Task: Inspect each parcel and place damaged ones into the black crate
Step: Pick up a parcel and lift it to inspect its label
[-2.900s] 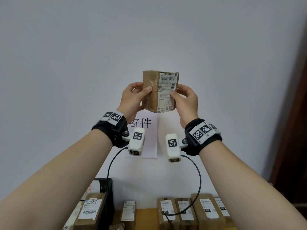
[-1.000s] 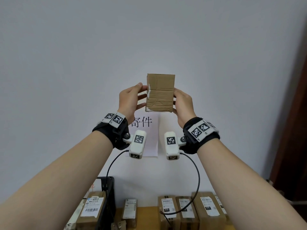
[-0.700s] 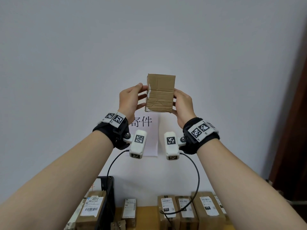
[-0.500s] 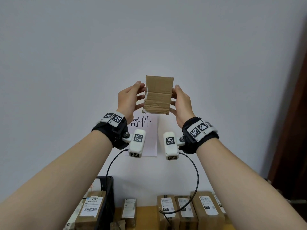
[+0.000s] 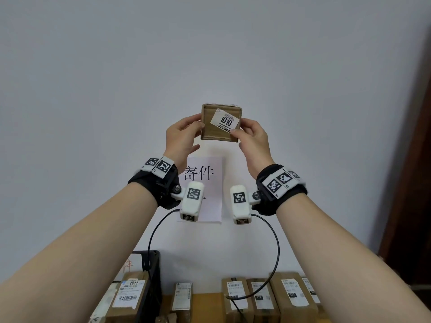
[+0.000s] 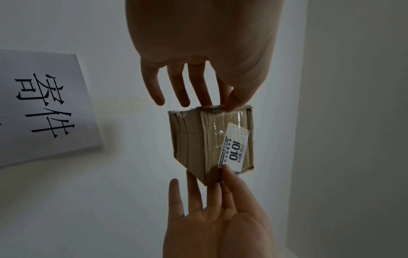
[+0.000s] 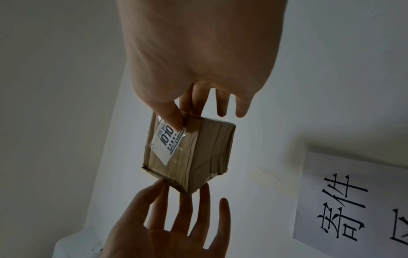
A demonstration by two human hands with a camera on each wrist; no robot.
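A small brown cardboard parcel (image 5: 220, 123) is held up at chest height in front of the white wall. Its square end with a white "1010" sticker (image 5: 225, 121) faces me. My left hand (image 5: 198, 123) pinches the parcel's left side with thumb and fingers. On the other side my right hand (image 5: 239, 129) pinches it, thumb on the sticker's lower corner. In the left wrist view the parcel (image 6: 209, 143) shows crumpled tape on one long side, and the right wrist view shows the same parcel (image 7: 187, 153). The black crate (image 5: 155, 271) stands low at the left.
A labelled "4977" parcel (image 5: 129, 297) stands inside the crate. Several taped parcels (image 5: 261, 297) stand in a row on the wooden table (image 5: 205, 306) against the wall. A paper sign (image 5: 203, 173) hangs behind my wrists. A dark door frame (image 5: 415, 183) is at the right.
The parcel has been turned between both hands: first its shipping label faced me, then a plain broad side, now the end with the "1010" sticker. My right thumb has moved onto that sticker.
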